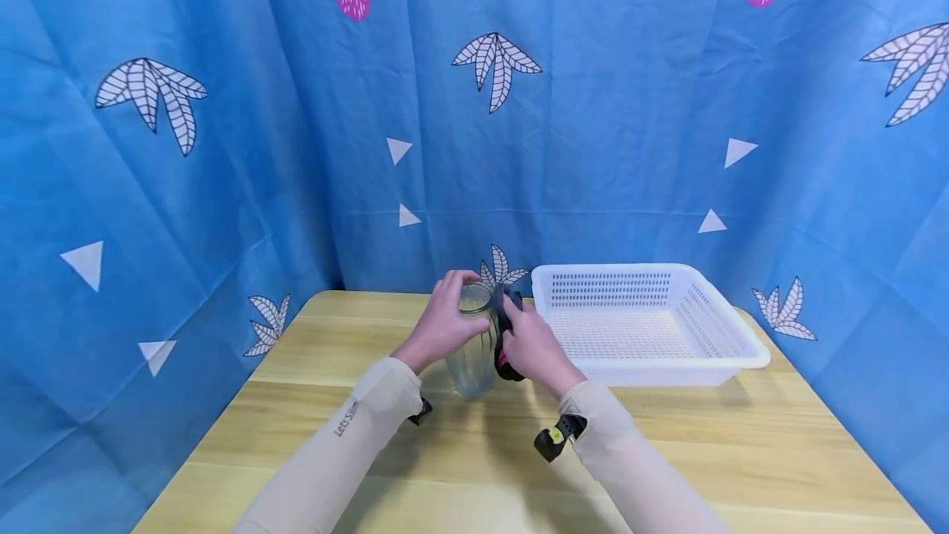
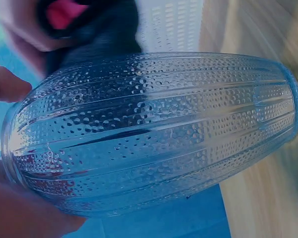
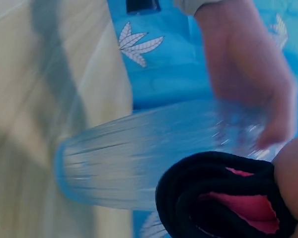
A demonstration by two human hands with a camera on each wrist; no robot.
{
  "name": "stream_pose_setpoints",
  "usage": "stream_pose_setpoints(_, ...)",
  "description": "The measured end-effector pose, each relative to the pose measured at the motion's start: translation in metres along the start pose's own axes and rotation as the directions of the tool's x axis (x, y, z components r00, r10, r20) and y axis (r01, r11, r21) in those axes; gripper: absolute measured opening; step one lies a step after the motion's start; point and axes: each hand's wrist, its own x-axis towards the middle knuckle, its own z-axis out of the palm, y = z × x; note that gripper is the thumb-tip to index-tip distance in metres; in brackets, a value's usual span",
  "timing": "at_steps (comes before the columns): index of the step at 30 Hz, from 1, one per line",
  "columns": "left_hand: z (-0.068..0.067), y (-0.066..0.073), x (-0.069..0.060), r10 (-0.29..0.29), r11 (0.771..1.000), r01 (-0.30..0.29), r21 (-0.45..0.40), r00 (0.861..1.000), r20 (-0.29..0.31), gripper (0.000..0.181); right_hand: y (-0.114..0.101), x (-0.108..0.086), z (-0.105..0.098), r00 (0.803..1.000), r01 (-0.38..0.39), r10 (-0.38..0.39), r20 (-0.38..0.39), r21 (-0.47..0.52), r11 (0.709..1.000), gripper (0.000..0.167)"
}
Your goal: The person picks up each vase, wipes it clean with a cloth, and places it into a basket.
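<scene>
A clear ribbed glass vase [image 1: 469,365] with a dimpled surface stands roughly upright over the table; whether its base touches the wood I cannot tell. Around its rim and neck my left hand [image 1: 445,324] grips, thumb on the near side. My right hand [image 1: 530,344] holds a folded black cloth [image 3: 176,191] with a pink inner side, beside the vase's right wall. In the left wrist view the cloth [image 2: 107,32] lies right behind the glass [image 2: 164,129]. Whether it touches the glass is unclear.
Right of the hands, a white perforated plastic basket [image 1: 645,373] sits on the wooden table [image 1: 296,402]. A blue patterned curtain [image 1: 630,105] hangs behind the table and along both sides. A small black device [image 1: 550,442] is strapped to the right wrist.
</scene>
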Motion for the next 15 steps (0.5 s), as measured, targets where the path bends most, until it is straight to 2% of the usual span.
stream_pose_setpoints(4,0.001,-0.002,-0.003,0.005,1.0,-0.004,0.023,1.0,-0.011,0.066,0.016,-0.002,0.019,0.992,-0.073,0.065,0.107,0.073,0.995,0.059)
stream_pose_setpoints(9,0.002,-0.004,-0.004,0.013,0.995,-0.01,0.095,0.999,-0.032,0.067,0.03,-0.009,0.039,0.966,-0.136,0.114,0.233,0.077,0.988,0.057)
stream_pose_setpoints(13,0.004,-0.004,-0.004,0.0,0.995,0.005,0.102,0.999,-0.049,0.068,0.038,-0.012,0.047,0.957,-0.132,0.115,0.266,0.044,0.99,0.057)
stream_pose_setpoints(15,0.004,-0.002,-0.003,0.004,0.994,0.003,0.111,0.998,-0.069,0.07,0.039,-0.012,0.048,0.962,-0.121,0.106,0.252,0.046,0.992,0.058)
